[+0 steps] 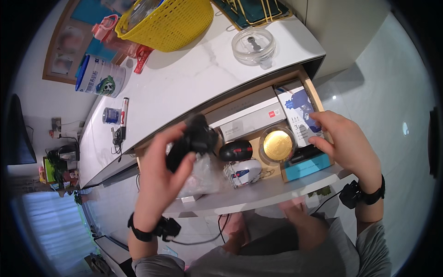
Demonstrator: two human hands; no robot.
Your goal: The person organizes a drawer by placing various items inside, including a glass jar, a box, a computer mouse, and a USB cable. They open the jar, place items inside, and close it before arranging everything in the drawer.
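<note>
My left hand grips a black item, perhaps a bundled adapter, blurred by motion. It is over the left part of an open drawer, above a clear plastic bag. At the drawer's right end, my right hand has its fingers apart by a white box with blue print; whether the fingertips touch it I cannot tell. Between the hands lie a black-and-red computer mouse, a white computer mouse with its cord wound round it and a round clear case with a gold disc.
Long grey-white boxes fill the drawer's back; a blue box lies front right. On the marble-patterned countertop stand a yellow basket, a clear lid, a tin, a pink bottle and a marker.
</note>
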